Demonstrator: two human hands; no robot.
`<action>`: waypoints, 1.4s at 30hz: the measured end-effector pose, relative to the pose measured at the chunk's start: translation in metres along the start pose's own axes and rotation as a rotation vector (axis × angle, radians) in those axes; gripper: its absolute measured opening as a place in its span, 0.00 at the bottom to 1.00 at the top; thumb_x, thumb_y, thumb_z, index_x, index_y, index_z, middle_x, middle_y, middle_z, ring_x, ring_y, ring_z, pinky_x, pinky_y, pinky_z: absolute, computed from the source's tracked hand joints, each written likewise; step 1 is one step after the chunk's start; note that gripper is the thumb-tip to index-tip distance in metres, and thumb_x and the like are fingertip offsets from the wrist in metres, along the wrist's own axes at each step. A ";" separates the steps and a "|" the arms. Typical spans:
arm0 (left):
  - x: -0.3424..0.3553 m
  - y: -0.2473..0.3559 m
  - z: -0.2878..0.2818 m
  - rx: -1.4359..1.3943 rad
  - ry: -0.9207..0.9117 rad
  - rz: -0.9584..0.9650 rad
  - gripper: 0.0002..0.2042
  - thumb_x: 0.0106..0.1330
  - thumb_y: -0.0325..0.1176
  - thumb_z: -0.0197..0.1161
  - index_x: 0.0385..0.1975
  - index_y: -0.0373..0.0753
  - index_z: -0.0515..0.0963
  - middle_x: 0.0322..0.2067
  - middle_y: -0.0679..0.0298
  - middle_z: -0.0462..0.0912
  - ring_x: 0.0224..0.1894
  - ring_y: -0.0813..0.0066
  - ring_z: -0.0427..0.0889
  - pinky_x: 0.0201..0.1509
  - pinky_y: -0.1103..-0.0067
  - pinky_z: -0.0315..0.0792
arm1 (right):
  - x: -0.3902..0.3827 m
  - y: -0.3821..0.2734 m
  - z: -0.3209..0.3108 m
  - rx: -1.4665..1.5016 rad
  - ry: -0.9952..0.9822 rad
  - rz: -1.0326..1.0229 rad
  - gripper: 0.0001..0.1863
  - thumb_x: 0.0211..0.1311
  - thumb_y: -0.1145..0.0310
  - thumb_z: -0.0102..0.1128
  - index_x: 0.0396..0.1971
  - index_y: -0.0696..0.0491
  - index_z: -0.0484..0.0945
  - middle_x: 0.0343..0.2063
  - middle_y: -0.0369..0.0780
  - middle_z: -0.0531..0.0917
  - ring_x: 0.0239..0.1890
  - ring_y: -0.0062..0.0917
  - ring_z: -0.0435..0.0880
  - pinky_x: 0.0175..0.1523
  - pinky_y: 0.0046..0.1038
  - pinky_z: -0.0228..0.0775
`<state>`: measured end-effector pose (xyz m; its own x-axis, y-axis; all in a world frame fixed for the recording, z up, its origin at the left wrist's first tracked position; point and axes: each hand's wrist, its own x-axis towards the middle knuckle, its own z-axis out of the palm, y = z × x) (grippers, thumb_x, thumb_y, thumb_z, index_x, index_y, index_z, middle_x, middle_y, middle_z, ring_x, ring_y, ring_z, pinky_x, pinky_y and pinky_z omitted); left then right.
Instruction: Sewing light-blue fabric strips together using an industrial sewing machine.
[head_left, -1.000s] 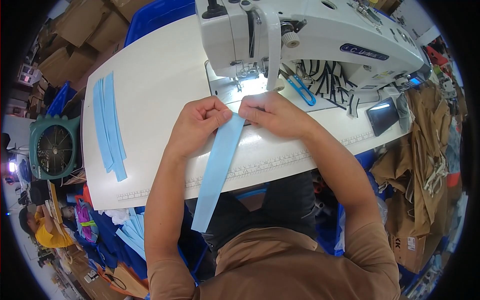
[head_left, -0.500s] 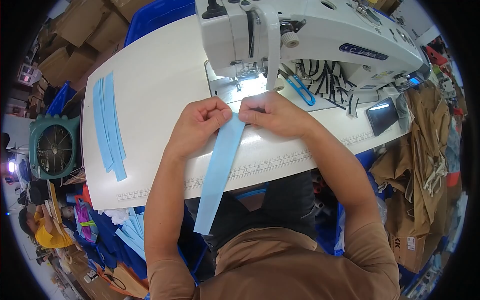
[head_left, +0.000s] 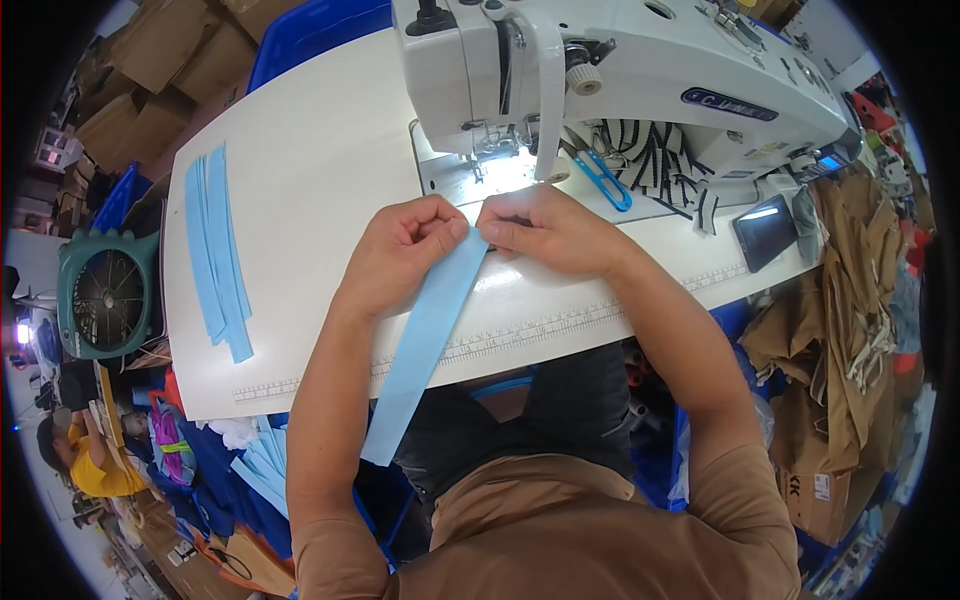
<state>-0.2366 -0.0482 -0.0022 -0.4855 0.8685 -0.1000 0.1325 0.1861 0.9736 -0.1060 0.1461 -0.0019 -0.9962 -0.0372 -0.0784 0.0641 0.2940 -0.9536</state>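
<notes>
My left hand (head_left: 405, 250) and my right hand (head_left: 545, 230) both pinch the top end of a light blue fabric strip (head_left: 422, 355), just in front of the lit needle area (head_left: 485, 165) of a white sewing machine (head_left: 620, 60). The strip hangs diagonally across the table's front edge, its lower end over my lap. Fingertips of both hands are close together, thumbs on top, other fingers curled. Several similar blue strips (head_left: 215, 250) lie on the left of the white table (head_left: 300, 150). Blue-handled snips (head_left: 605, 180) rest beside black-and-white trimmed pieces (head_left: 650, 160) right of the needle.
A black phone (head_left: 765, 230) lies at the table's right. Brown fabric (head_left: 820, 350) is piled right of it. Left are a green fan (head_left: 110, 290), cardboard boxes (head_left: 170, 50) and more blue strips (head_left: 265, 470) below. A person in yellow (head_left: 90, 460) is at far lower left.
The strip's lower end has swung left toward my left forearm. My left hand has shifted very slightly to the right; my right hand stays nearly in place.
</notes>
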 end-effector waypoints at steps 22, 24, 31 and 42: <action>-0.001 0.009 0.023 0.154 0.186 0.034 0.10 0.74 0.37 0.60 0.37 0.36 0.80 0.26 0.66 0.82 0.27 0.82 0.74 0.34 0.80 0.69 | 0.000 0.007 0.010 -0.087 0.248 -0.128 0.10 0.67 0.66 0.64 0.32 0.57 0.82 0.21 0.37 0.81 0.25 0.21 0.74 0.34 0.26 0.67; 0.000 0.016 0.027 0.361 0.236 0.105 0.05 0.70 0.32 0.61 0.39 0.39 0.79 0.26 0.63 0.80 0.24 0.74 0.78 0.32 0.77 0.72 | -0.002 0.006 0.011 -0.011 0.262 -0.094 0.10 0.67 0.66 0.63 0.32 0.57 0.82 0.22 0.38 0.81 0.25 0.22 0.75 0.34 0.27 0.68; 0.016 0.061 -0.012 1.450 -0.129 1.045 0.13 0.55 0.30 0.65 0.42 0.43 0.79 0.23 0.69 0.70 0.23 0.74 0.78 0.25 0.76 0.72 | 0.000 0.006 0.009 -0.445 0.449 -0.444 0.06 0.64 0.67 0.64 0.32 0.53 0.82 0.26 0.39 0.85 0.30 0.31 0.85 0.34 0.32 0.74; 0.005 0.005 0.013 1.285 0.002 0.942 0.08 0.55 0.29 0.62 0.35 0.41 0.77 0.25 0.67 0.74 0.25 0.72 0.79 0.29 0.75 0.74 | -0.001 0.018 -0.002 -1.058 0.371 -0.636 0.06 0.52 0.66 0.64 0.30 0.49 0.80 0.30 0.34 0.78 0.30 0.29 0.83 0.35 0.32 0.75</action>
<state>-0.2274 -0.0367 -0.0004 0.1864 0.8919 0.4120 0.9809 -0.1456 -0.1288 -0.1041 0.1534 -0.0186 -0.8017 -0.2330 0.5505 -0.3327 0.9390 -0.0871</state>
